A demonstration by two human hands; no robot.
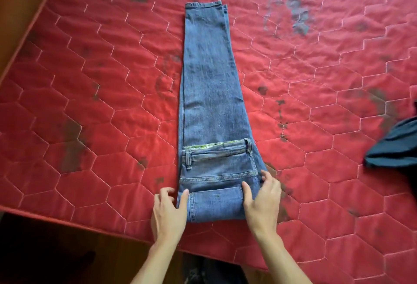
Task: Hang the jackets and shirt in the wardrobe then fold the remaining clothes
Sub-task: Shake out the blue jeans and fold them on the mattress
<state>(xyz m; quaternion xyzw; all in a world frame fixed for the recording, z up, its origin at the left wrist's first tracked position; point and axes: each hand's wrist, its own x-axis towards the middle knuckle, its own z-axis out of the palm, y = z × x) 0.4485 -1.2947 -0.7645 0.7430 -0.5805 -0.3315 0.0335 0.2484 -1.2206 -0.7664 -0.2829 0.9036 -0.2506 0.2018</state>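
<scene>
Head view looks down on the jeans (pixel 207 80), which lie in the middle of the frame on a red quilted mattress (pixel 90 103). The jeans are folded lengthwise into one narrow strip, with the hems (pixel 205 5) at the upper centre. The waist end is turned back over the legs at the lower centre, so the waistband (pixel 216 148) lies across the strip and a back pocket (pixel 216 198) faces up.

The left hand (pixel 168 211) is at the left edge of this fold, its thumb lying on the denim and its fingers curled close against the edge. The right hand (pixel 262 202) is at the right edge, thumb beside the pocket and bent fingers touching the side of the fold. Both hands appear to pinch the folded end; whether any fingertips reach under the cloth cannot be told.

A dark garment (pixel 394 148) lies crumpled on the mattress at the right edge of the frame, well apart from the jeans. Wooden floor (pixel 20 2) shows in the upper left.
</scene>
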